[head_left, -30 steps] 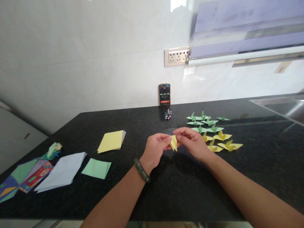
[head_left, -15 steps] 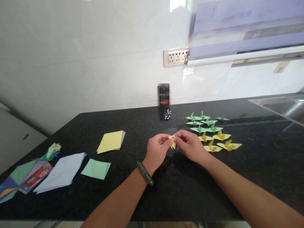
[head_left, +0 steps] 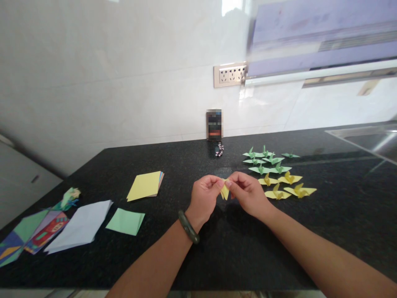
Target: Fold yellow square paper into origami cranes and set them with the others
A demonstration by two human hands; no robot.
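Note:
A small folded piece of yellow origami paper is pinched between my two hands, its points hanging downward. My left hand, with a dark green bangle on the wrist, grips its left side between thumb and forefinger. On the other side, my right hand holds it the same way. Both hands are just above the black counter. Close to the right hand stand several folded yellow paper cranes, and behind them several green paper cranes.
Left of the hands lie a stack of yellow-topped paper, green sheets, white sheets and a colourful packet. By the wall stands a blurred-out dark device with a beaded strap. A metal sink is at far right.
The yellow paper has turned in my fingers, so its downward points show more fully. Both hands have shifted only slightly, and the thumbs are a little further apart.

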